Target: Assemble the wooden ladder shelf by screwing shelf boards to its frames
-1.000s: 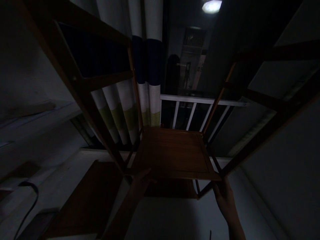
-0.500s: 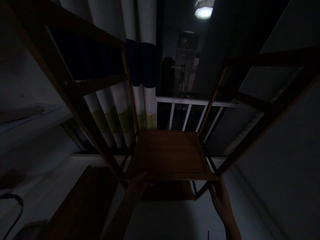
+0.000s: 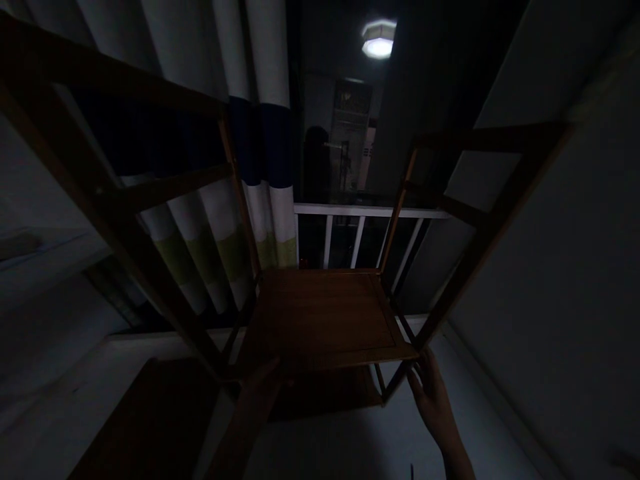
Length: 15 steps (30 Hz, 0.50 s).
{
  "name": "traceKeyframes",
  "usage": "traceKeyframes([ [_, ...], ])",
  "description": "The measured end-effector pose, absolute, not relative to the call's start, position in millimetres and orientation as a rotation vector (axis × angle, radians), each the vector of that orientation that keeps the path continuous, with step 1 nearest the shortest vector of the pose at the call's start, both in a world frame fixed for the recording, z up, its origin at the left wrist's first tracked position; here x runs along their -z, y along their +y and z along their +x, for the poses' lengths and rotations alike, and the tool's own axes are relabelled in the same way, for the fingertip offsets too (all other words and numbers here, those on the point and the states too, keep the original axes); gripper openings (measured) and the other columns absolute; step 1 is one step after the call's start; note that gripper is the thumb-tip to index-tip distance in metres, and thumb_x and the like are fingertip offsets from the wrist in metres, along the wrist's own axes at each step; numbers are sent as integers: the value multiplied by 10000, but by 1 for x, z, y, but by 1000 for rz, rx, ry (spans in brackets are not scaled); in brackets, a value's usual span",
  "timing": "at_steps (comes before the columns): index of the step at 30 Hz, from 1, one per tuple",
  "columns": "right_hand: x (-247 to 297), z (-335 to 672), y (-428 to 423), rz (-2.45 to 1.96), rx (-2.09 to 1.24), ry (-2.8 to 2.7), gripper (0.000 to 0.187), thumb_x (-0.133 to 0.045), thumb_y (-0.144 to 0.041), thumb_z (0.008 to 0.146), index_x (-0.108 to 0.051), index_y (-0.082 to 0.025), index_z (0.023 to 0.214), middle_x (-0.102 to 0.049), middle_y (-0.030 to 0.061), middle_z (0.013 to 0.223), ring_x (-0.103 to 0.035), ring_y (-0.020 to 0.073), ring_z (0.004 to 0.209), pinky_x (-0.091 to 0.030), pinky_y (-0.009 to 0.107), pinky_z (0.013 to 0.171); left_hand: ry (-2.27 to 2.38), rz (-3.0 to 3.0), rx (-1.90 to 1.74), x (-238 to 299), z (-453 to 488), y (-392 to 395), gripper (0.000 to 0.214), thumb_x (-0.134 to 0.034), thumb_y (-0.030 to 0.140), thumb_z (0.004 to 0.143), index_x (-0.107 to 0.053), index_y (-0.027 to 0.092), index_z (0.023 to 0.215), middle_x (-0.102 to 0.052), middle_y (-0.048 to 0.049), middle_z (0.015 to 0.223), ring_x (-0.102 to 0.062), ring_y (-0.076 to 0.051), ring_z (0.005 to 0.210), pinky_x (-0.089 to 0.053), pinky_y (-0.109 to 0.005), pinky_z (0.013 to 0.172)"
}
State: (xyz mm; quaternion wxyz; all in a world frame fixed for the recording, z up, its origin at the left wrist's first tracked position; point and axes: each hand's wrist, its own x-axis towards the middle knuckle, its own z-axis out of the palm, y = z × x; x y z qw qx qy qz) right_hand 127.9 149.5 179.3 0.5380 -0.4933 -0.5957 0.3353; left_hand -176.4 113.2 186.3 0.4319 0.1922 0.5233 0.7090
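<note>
A brown wooden shelf rack [image 3: 320,313] stands in front of me, with tall posts and crossbars rising at both sides. At the left part of the shelf's front edge, my left hand [image 3: 256,399] is closed on the board, its thumb on top and the other fingers partly hidden in the dark. My right hand [image 3: 431,395] grips the front right corner, where the board meets the right post [image 3: 475,260]. Under this board a lower shelf [image 3: 325,392] shows dimly.
Striped curtains [image 3: 275,143] hang behind the rack on the left. A dark window with a white railing [image 3: 363,211] is at the back, reflecting a lamp [image 3: 379,47]. A dark brown wooden piece [image 3: 150,413] lies at lower left. A pale wall [image 3: 560,267] borders the right side.
The whole view has shifted, so the rack and window sit further left and slightly lower. Both hands keep their places on the shelf.
</note>
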Motion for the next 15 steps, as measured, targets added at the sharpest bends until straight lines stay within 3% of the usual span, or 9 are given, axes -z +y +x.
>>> traceKeyframes([
  [4, -185, 127, 145, -1174, -818, -1405, 544, -466, -280, 803, -243, -317, 1298, -368, 60, 1319, -386, 204, 1201, -305, 399, 1014, 1305, 498, -1751, -177, -182, 115, 201, -707, 134, 381, -661, 176, 572, -639, -33, 642, -575, -184, 529, -503, -302, 476],
  [15, -201, 122, 143, -1120, -916, -1292, 543, -494, -341, 801, -253, -320, 1287, -384, 55, 1317, -388, 198, 1201, -328, 400, 999, 1247, 565, -1671, -188, -188, 110, 188, -687, 133, 438, -674, 184, 619, -636, -36, 573, -614, -235, 627, -526, -305, 495],
])
